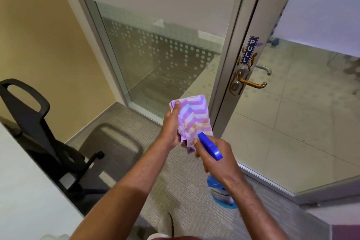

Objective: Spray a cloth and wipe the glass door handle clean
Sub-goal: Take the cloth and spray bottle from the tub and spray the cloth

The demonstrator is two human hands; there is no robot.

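Wall (39,41): plain tan, left side | Glass partition (159,60): fixed panel in a grey metal frame, frosted upper band, dot pattern below | Floor: grey ribbed carpet (187,187) inside, pale tiles (292,122) beyond the glass | Furniture: black office chair (48,142) with grey mesh seat, lower left, beside a white surface (23,191)

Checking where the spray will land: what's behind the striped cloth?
Behind the striped cloth is the glass panel's bottom and the door frame. The left hand's fingers behind it are hidden.
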